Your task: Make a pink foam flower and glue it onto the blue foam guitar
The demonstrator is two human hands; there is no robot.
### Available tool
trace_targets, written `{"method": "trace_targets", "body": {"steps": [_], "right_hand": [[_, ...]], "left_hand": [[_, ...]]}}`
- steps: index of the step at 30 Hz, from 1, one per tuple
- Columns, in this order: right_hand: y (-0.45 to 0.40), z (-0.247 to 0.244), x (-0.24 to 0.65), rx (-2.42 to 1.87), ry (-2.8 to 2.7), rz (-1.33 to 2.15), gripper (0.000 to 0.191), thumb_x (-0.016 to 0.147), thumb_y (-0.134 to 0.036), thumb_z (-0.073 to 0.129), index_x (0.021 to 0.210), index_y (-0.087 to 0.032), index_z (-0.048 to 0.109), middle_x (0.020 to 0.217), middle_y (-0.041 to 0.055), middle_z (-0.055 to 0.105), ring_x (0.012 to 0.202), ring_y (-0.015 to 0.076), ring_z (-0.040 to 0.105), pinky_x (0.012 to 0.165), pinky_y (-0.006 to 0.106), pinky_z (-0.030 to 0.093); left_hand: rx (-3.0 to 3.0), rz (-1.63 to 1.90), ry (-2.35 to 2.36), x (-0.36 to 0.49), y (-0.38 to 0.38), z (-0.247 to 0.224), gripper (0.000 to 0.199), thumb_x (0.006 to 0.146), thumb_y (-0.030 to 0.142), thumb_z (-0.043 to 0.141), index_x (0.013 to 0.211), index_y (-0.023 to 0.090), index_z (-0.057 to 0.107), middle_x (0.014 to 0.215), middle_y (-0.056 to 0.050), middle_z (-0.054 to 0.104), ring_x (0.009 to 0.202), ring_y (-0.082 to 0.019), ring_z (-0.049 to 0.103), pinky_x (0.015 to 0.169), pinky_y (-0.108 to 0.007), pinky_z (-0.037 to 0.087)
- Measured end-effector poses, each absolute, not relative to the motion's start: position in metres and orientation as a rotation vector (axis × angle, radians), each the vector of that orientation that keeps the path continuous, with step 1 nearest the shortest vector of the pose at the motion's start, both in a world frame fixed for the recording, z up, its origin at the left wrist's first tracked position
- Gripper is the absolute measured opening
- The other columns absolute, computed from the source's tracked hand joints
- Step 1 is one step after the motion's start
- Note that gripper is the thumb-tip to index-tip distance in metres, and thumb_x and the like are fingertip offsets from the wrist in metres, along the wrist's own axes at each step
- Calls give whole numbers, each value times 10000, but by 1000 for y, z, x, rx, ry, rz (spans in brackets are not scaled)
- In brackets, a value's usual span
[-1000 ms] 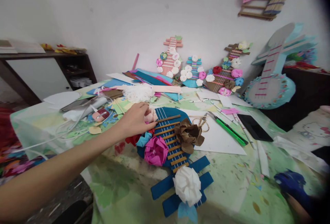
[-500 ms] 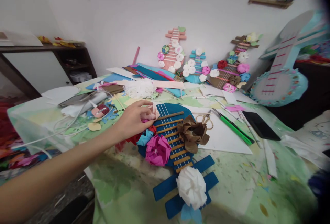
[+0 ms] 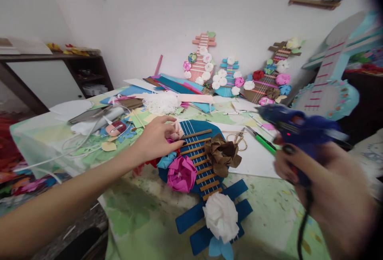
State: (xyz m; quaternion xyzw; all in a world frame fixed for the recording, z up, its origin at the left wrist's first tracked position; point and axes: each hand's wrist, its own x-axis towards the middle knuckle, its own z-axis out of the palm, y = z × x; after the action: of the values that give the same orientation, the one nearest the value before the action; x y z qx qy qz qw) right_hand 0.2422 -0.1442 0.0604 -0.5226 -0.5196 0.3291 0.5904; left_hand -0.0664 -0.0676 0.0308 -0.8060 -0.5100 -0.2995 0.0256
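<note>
In my right hand (image 3: 323, 184) is a blue hot glue gun (image 3: 311, 128), its small red light lit. The nozzle points left, raised above the table's right side, and hand and gun are blurred. My left hand (image 3: 158, 138) has its fingers around a pale pink paper flower (image 3: 177, 131) at the upper left edge of a dark blue toy guitar (image 3: 206, 126). Brown sticks and white strings cross the guitar. On it sit a magenta paper flower (image 3: 181, 173), a brown one (image 3: 223, 154) and a white one (image 3: 221, 216). Below the left fingers is a light blue paper piece (image 3: 166, 160).
Gold-handled scissors (image 3: 237, 140) and a green cutter (image 3: 266, 142) lie on white card (image 3: 257, 162). Paper scraps and a white cable (image 3: 74, 154) spread over the left side. Several flower-covered guitars, one pink (image 3: 202, 62), lean on the wall. A cord (image 3: 303, 224) hangs from the gun.
My right hand has come into view from the right with the glue gun. My left hand stays at the pale pink flower, its thumb shifted slightly to the right.
</note>
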Motion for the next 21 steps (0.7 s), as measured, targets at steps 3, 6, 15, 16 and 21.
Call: {"method": "trace_targets", "body": {"steps": [3, 6, 15, 16, 21], "right_hand": [[-108, 85, 196, -1069, -1283, 950, 281, 601, -194, 744, 778, -226, 529, 576, -50, 516, 372, 71, 394, 340, 228, 275], [-85, 87, 172, -888, -1410, 1136, 239, 644, -148, 665, 794, -219, 493, 558, -77, 499, 370, 54, 387, 369, 212, 294], [-43, 62, 167, -926, -1621, 1231, 133, 728, -291, 607, 799, -194, 550, 643, -29, 585, 486, 87, 479, 442, 209, 366], [-42, 62, 168, -937, -1631, 1201, 129, 728, -290, 604, 799, -190, 565, 654, -24, 594, 504, 90, 487, 456, 210, 373], [-41, 73, 174, -958, -1701, 1004, 106, 718, -271, 593, 749, -173, 621, 696, -3, 626, 594, 99, 519, 506, 204, 380]], "left_hand": [[-2422, -849, -1557, -60, -66, 29, 228, 693, 369, 616, 572, 177, 598, 1107, -125, 630, 1063, -292, 574, 931, -416, 443], [-2350, -855, -1569, -57, -66, 26, 199, 706, 286, 563, 540, 177, 570, 1084, -119, 639, 1042, -283, 583, 917, -406, 450], [-2348, -1009, -1764, -63, -64, 21, 239, 738, 319, 521, 567, 181, 615, 1027, -88, 673, 945, -236, 633, 826, -356, 488], [-2342, -1017, -1763, -63, -63, 21, 246, 739, 338, 530, 573, 182, 623, 1031, -85, 674, 942, -236, 634, 826, -355, 487], [-2348, -934, -1719, -58, -58, 26, 237, 714, 375, 588, 595, 178, 644, 1038, -83, 674, 924, -245, 632, 835, -360, 478]]}}
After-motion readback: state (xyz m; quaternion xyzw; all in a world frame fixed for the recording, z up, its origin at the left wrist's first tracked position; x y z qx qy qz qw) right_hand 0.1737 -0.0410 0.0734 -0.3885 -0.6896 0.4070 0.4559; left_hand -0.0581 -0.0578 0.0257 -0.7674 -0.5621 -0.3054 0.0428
